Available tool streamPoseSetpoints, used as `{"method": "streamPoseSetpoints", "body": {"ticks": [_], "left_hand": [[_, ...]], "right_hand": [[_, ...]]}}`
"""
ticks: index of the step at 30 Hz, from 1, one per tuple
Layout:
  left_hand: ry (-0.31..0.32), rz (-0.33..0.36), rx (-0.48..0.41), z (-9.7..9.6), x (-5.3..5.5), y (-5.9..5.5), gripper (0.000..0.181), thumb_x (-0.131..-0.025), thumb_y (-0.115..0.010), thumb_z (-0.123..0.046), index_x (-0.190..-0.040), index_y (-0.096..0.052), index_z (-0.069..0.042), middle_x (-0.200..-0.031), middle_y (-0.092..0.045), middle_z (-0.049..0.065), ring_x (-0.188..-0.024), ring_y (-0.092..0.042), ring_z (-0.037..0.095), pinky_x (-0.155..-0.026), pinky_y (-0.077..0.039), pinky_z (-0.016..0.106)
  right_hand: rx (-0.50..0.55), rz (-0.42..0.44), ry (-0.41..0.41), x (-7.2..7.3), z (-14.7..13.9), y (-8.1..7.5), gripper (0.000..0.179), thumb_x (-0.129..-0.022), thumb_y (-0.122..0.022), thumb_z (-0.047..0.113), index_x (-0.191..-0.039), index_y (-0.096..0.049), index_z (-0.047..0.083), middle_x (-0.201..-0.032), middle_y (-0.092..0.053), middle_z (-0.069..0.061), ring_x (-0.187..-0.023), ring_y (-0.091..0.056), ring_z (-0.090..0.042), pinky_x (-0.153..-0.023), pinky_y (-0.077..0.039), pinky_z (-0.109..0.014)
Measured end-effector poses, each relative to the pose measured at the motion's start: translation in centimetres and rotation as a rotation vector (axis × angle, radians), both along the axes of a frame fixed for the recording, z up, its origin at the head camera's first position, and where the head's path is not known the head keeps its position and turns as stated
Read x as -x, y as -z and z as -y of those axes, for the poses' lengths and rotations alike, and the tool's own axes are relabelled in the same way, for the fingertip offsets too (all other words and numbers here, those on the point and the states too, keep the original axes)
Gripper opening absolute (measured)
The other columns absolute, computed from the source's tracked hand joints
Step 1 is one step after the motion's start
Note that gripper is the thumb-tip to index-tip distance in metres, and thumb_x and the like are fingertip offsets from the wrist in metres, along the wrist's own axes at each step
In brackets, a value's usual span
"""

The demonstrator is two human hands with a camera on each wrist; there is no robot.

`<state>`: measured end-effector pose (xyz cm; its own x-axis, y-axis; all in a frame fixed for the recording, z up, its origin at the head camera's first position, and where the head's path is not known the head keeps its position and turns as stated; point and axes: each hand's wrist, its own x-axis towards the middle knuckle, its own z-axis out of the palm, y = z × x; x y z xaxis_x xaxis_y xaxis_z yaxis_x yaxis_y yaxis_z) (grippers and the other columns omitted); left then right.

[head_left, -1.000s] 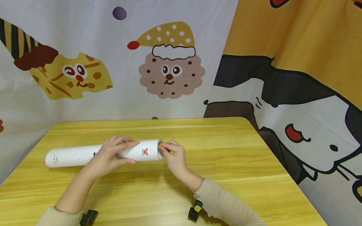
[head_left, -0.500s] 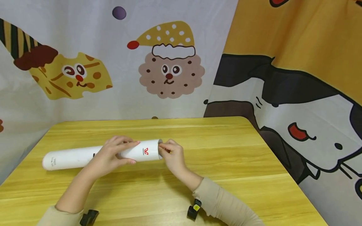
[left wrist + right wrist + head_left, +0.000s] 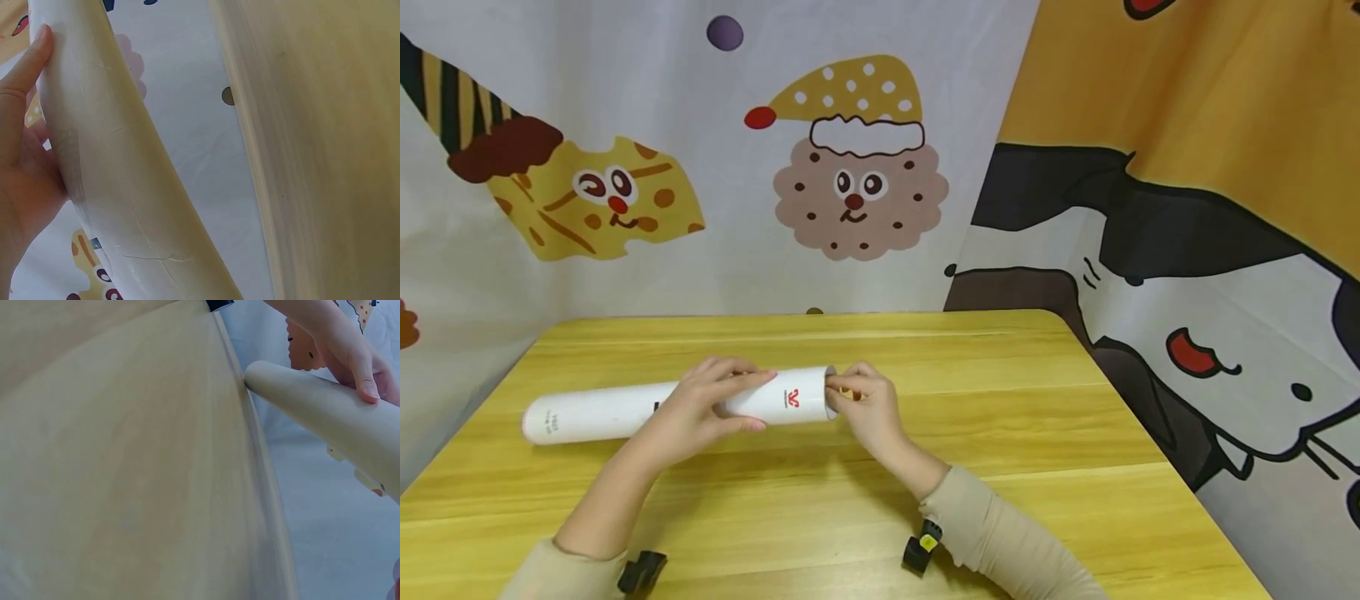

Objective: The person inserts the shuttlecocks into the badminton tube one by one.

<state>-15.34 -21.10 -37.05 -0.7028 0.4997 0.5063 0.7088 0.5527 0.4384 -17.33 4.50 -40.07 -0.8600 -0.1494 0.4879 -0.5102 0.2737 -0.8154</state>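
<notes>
A long white tube [image 3: 602, 410], printed with a red logo near its right end, lies crosswise over the table in the head view. My left hand [image 3: 696, 408] grips it around the middle, thumb on the near side and fingers over the top. In the left wrist view creases mark the surface of the tube [image 3: 131, 162]. At the open right end, my right hand [image 3: 871, 408] has its thumb and fingertips together right at the rim. A small orange-yellow bit [image 3: 850, 393] shows between these fingers; I cannot tell what it is. The tube's inside is hidden.
The wooden table [image 3: 1037, 417] has a straight far edge, with a cartoon-printed curtain [image 3: 880, 283] hanging behind it. Black wrist devices sit at both cuffs, one on the left [image 3: 642, 573] and one on the right [image 3: 921, 546].
The tube's left end dips slightly and then rises a little. More of the orange-yellow bit shows between my right fingers now. The left grip stays the same, and the head view shifts slightly.
</notes>
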Motion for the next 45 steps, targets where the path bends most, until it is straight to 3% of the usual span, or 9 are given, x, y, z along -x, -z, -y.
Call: {"method": "streamPoseSetpoints", "body": {"ticks": [12,22,29,34,40,45], "left_hand": [[-0.014,0.024,0.007,0.0,0.0,-0.1,0.067,-0.070,-0.085,-0.026,-0.132,-0.061,-0.021,-0.121,-0.057,-0.002,-0.108,-0.046,0.020,-0.084,-0.036,0.047],[-0.032,0.033,0.005,0.0,-0.2,0.0,0.068,-0.069,-0.086,-0.021,-0.132,-0.061,-0.021,-0.121,-0.057,-0.002,-0.109,-0.046,0.021,-0.085,-0.034,0.049],[-0.057,0.034,0.028,-0.6,0.0,-0.2,0.068,-0.070,-0.085,-0.025,-0.133,-0.060,-0.021,-0.122,-0.057,0.001,-0.110,-0.047,0.024,-0.089,-0.032,0.052],[-0.074,0.036,0.032,-1.0,0.2,-0.3,0.067,-0.071,-0.085,-0.025,-0.132,-0.060,-0.020,-0.122,-0.057,0.003,-0.108,-0.048,0.026,-0.091,-0.032,0.055],[-0.110,0.071,0.046,-1.3,0.4,-0.2,0.067,-0.072,-0.085,-0.027,-0.133,-0.059,-0.021,-0.123,-0.057,0.004,-0.112,-0.047,0.028,-0.092,-0.031,0.056],[-0.139,0.086,0.046,-1.4,0.8,-0.1,0.066,-0.073,-0.084,-0.027,-0.133,-0.059,-0.020,-0.123,-0.056,0.007,-0.114,-0.046,0.030,-0.092,-0.031,0.056]], "right_hand": [[0.009,-0.102,0.027,0.8,-0.5,0.8,0.016,-0.077,-0.079,0.004,-0.093,-0.076,0.006,-0.082,-0.061,0.001,-0.069,-0.051,-0.016,-0.057,-0.041,-0.022],[-0.023,-0.070,-0.011,0.7,-1.2,0.3,0.017,-0.081,-0.077,0.011,-0.098,-0.075,0.008,-0.089,-0.064,0.001,-0.075,-0.056,-0.023,-0.065,-0.047,-0.030],[0.000,-0.053,-0.025,0.7,-2.3,-0.1,0.017,-0.080,-0.077,0.004,-0.097,-0.075,0.002,-0.094,-0.066,-0.009,-0.077,-0.056,-0.030,-0.068,-0.049,-0.047],[-0.005,-0.077,-0.048,-0.4,-3.2,-1.9,0.016,-0.081,-0.074,-0.004,-0.096,-0.071,-0.008,-0.094,-0.065,-0.020,-0.076,-0.056,-0.035,-0.070,-0.048,-0.055],[-0.030,-0.136,0.003,-1.0,-4.9,-3.1,0.015,-0.080,-0.074,-0.006,-0.095,-0.071,-0.007,-0.094,-0.065,-0.019,-0.075,-0.057,-0.030,-0.072,-0.049,-0.049],[-0.026,-0.106,0.042,-0.5,-6.6,-3.1,0.016,-0.082,-0.073,-0.003,-0.097,-0.073,-0.004,-0.096,-0.065,-0.018,-0.076,-0.056,-0.025,-0.074,-0.047,-0.046]]}}
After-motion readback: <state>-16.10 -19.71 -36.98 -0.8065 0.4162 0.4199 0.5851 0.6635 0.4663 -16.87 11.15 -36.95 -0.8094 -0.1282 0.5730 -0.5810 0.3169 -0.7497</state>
